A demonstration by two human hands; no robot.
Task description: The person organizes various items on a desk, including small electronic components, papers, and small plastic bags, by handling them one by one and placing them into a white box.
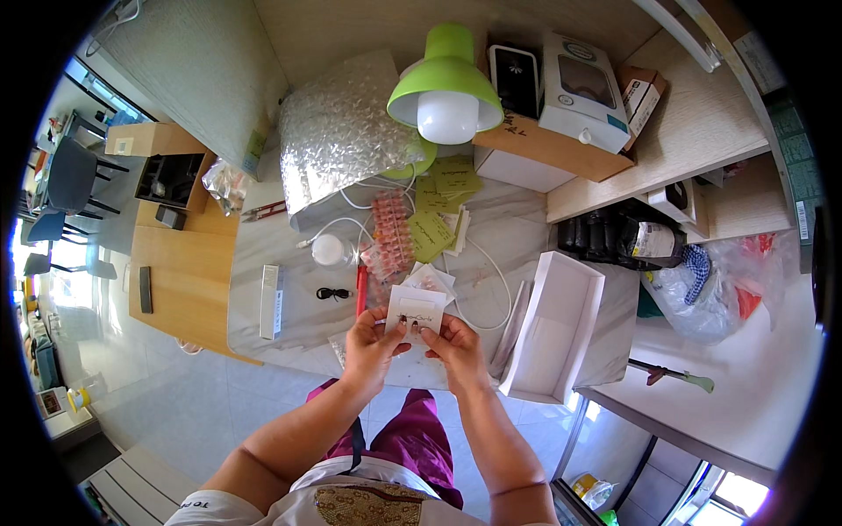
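Observation:
Both my hands hold one small white card (419, 303) above the front edge of the marble-patterned table. My left hand (372, 346) pinches its lower left side, while my right hand (456, 351) grips the lower right. Printing runs across the card, and small dark pieces hang near its lower edge by my thumbs, too tiny to make out. Just beyond lie white cards (431, 279) in clear wrapping. Next to them is a bundle of small pink-and-red packets (390, 230). A red stick-shaped tool (361, 289) lies left of the card, partly hidden by my left hand.
A green lamp (445, 83) stands at the back, beside bubble wrap (346, 131) and green cards (431, 230). An open white box (554, 329) is at right. At left are a narrow white box (271, 302), black cable (332, 294) and round white container (328, 250). White cords cross the table.

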